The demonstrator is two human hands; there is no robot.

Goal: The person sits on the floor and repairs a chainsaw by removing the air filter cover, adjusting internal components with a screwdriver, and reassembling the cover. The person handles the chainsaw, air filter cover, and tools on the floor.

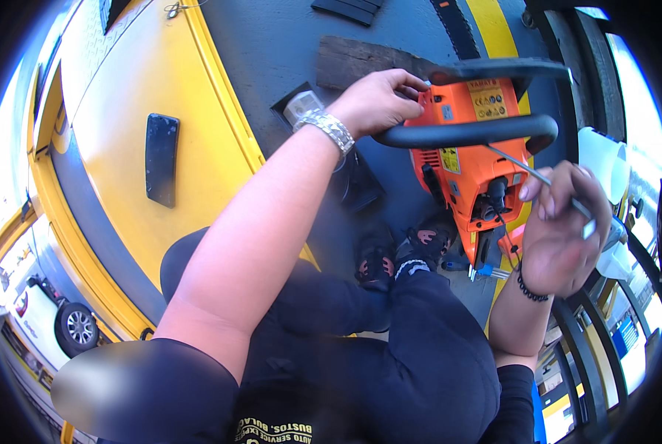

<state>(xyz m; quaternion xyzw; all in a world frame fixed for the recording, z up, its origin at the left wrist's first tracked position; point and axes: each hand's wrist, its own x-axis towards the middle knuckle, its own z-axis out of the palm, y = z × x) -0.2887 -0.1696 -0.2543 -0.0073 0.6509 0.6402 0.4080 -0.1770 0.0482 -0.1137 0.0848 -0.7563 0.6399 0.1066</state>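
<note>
An orange chainsaw [468, 159] with black handles is in front of me, to the right of the middle. My left hand [381, 102], with a metal watch on its wrist, has its fingers curled against the left side of the housing, beside the black front handle [468, 133]. My right hand [571, 222] is closed around a thin metal rod-shaped tool [519, 164]. The tool's shaft slants up and left to the handle; its exact kind is unclear. Just left of this hand, a black part and cable show in an opening of the housing.
A dark phone [162, 159] lies on the yellow surface [205, 133] at left. Beyond the chainsaw are a wooden plank [346, 63] and a guide bar with chain [457, 29]. Blue-handled tools [490, 271] are near my shoes. Black rails [593, 333] stand at right.
</note>
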